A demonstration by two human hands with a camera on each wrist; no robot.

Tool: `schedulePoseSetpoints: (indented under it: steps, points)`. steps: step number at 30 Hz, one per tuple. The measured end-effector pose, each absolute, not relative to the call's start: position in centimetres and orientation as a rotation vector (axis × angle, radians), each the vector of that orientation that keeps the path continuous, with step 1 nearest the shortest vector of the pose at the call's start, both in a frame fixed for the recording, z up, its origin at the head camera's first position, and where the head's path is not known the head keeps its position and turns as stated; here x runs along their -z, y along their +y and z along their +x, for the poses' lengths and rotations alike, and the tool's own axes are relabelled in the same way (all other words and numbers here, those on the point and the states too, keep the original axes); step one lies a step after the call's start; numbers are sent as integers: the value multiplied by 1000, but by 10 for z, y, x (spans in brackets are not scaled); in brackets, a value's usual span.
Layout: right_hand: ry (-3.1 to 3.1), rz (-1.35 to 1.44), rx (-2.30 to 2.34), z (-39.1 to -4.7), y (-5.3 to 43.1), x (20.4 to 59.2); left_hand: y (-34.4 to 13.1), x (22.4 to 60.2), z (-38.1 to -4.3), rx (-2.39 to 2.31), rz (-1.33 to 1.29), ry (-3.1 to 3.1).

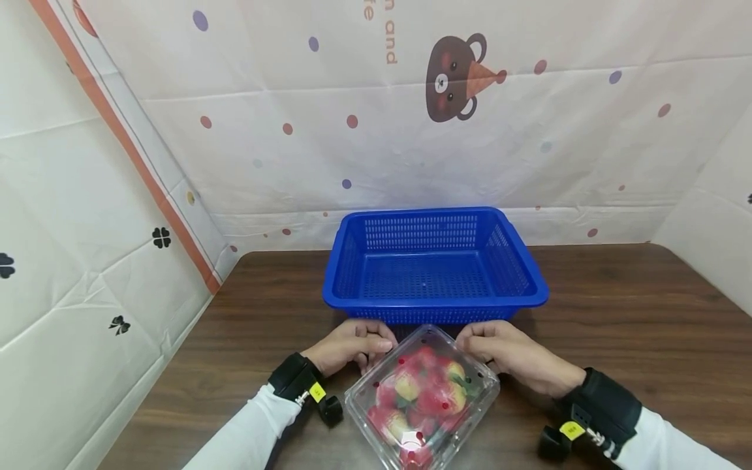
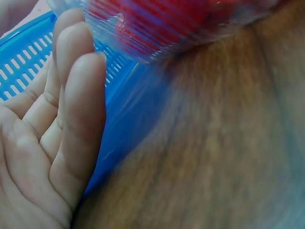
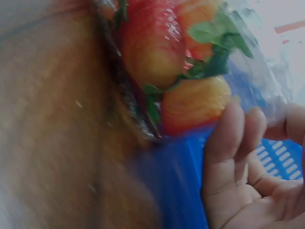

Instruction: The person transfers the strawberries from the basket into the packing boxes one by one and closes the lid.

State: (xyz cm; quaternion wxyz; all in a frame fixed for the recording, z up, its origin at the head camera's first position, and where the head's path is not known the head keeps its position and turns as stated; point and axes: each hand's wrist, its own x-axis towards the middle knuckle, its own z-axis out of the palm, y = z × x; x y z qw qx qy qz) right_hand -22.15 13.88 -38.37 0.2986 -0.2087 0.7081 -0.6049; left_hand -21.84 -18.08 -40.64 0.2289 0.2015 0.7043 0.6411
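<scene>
A clear plastic box (image 1: 358, 398) of red strawberries (image 1: 431, 395) with pale yellow parts and green leaves is in the lower middle of the head view, one corner toward the blue basket. My left hand (image 1: 358, 346) pinches its far left edge between thumb and fingers. On the far right edge, my right hand (image 1: 508, 352) pinches the box in the same way. In the left wrist view several fingers (image 2: 83, 105) extend up to the box's ribbed side. Fingertips (image 3: 231, 119) touch the clear wall in the right wrist view.
Just beyond both hands, a blue perforated basket (image 1: 435, 302) stands on the brown wooden table (image 1: 593, 307). A white printed cloth (image 1: 282, 163) hangs along the back, and cloth walls border the left and right sides.
</scene>
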Motion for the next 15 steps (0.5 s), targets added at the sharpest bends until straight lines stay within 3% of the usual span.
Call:
schedulePoseSetpoints:
  steps: [15]
  points:
    - [1639, -587, 1570, -241, 172, 378, -190, 409, -222, -1851, 686, 1696]
